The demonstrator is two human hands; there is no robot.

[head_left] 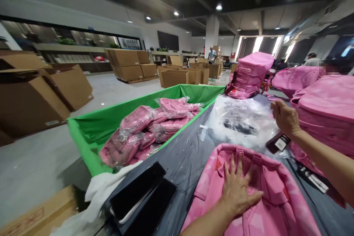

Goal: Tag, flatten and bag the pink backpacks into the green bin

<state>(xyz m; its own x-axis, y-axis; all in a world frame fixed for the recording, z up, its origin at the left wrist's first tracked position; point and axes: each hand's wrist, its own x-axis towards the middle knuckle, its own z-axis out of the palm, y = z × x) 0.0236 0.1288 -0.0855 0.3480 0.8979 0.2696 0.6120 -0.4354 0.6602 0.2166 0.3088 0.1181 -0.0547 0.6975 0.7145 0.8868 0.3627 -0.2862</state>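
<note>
A pink backpack lies in front of me on the grey-covered table, straps side up. My left hand presses on it with fingers spread. To the right and farther off, my right hand is raised with its fingers pinched together; what they hold, if anything, is too small to make out. Just below that hand is a dark hang tag with a white label. Clear plastic bags lie flat beyond the backpack. Another pink backpack sits close behind my right hand.
A green-lined bin on the left holds several plastic-wrapped pink pouches. Two black phone-like slabs lie at the table edge beside a white cloth. More pink backpacks stand farther back. Cardboard boxes and people are beyond.
</note>
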